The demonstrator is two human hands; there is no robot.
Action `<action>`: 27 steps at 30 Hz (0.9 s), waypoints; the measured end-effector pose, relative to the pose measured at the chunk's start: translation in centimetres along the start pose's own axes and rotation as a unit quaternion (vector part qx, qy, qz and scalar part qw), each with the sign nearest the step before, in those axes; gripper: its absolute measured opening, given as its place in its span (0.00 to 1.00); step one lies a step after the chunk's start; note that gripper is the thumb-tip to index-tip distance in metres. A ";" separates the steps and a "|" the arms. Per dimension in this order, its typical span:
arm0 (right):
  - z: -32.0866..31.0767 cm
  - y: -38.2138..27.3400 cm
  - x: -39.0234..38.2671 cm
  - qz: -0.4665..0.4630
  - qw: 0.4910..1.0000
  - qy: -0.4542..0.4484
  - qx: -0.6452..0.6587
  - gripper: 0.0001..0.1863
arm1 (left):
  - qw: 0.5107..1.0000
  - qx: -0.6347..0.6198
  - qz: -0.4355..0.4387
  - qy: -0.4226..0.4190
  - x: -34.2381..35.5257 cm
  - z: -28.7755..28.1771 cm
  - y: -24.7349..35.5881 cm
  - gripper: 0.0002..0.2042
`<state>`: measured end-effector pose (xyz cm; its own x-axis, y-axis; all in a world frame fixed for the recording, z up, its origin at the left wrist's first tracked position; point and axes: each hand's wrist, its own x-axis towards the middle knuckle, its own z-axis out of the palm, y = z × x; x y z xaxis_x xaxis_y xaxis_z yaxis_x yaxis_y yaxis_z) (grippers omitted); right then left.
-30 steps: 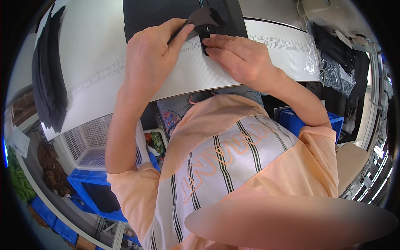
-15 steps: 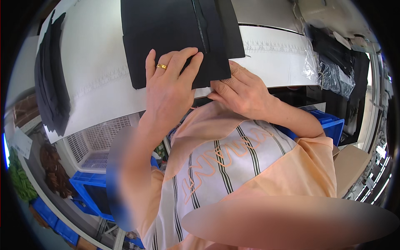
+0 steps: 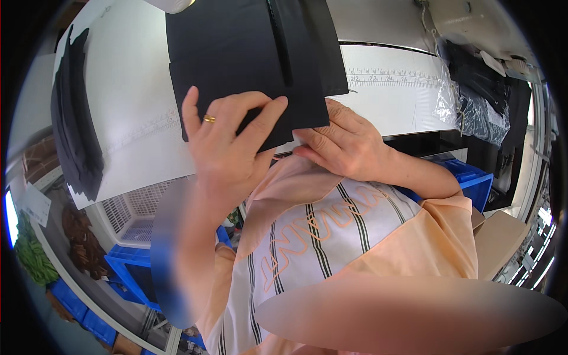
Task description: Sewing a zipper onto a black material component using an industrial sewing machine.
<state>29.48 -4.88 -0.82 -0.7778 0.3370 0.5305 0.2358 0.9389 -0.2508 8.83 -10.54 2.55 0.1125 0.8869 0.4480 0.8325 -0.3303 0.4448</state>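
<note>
A black fabric piece (image 3: 231, 53) with a lengthwise zip (image 3: 275, 18) lies on the white table in front of me. At its near edge, my left hand (image 3: 231, 130), wearing a gold ring, has thumb and forefinger tips together on the cloth below the zip; its little finger sticks up. By the near right corner, my right hand (image 3: 346, 139) has its fingers closed on the cloth's edge. Part of that grip is hidden under the fingers. Most of the zip's teeth are covered by a fold.
A stack of black fabric strips (image 3: 77, 118) lies at the table's left end. Ruler markings (image 3: 390, 77) run across the white tabletop (image 3: 136, 53). Clear plastic packages (image 3: 482, 112) and dark cloth are at the right. Below stand a white basket (image 3: 133, 219) and blue crates (image 3: 127, 266).
My left hand has shifted left and nearer to me, its thumb and forefinger tips coming together. The fold now covers more of the zip. A white rounded thing shows at the top edge.
</note>
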 end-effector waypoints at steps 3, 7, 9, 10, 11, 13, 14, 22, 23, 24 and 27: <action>0.1 -0.1 -0.3 0.017 1.000 -0.015 0.008 0.19 | 1.000 0.007 0.008 -0.023 -1.0 1.9 -0.4 0.18; 0.3 0.1 -0.4 0.019 0.999 -0.007 0.025 0.18 | 1.000 0.002 0.012 -0.021 -1.1 2.1 -0.5 0.18; 0.4 0.3 -0.5 0.009 1.000 0.006 0.014 0.20 | 1.000 0.009 0.018 -0.024 -1.0 2.1 -0.5 0.19; 0.5 0.2 -0.6 0.009 1.000 0.006 0.014 0.20 | 1.000 0.009 0.018 -0.024 -1.0 2.1 -0.4 0.19; 0.5 0.2 -0.7 0.012 1.000 0.002 0.017 0.20 | 0.999 0.020 0.021 -0.026 -0.9 2.1 -0.4 0.19; 0.4 0.2 -0.6 0.015 1.000 -0.002 0.020 0.20 | 0.999 0.031 0.023 -0.027 -0.9 2.1 -0.4 0.18; 0.4 0.2 -0.5 0.015 1.000 0.002 0.025 0.20 | 0.999 0.031 0.028 -0.022 -0.9 2.1 -0.5 0.19; 0.2 0.1 -0.3 0.017 0.999 0.008 0.040 0.21 | 0.999 0.012 0.025 -0.016 -1.1 2.2 -0.4 0.19; 0.2 0.0 -0.3 0.017 0.999 0.007 0.040 0.21 | 0.999 0.014 0.031 -0.019 -1.1 2.3 -0.4 0.19; 0.1 0.0 -0.3 0.018 0.999 0.006 0.039 0.21 | 0.999 0.015 0.037 -0.023 -1.1 2.3 -0.4 0.19; 0.2 0.0 -0.2 0.018 0.999 0.006 0.039 0.20 | 0.999 0.011 0.031 -0.033 -1.0 2.3 -0.3 0.20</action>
<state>29.54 -4.93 -1.09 -0.7623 0.3726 0.5292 0.2173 0.9175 -0.3331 9.71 -10.59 0.11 0.1987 0.8848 0.4215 0.8344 -0.3783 0.4007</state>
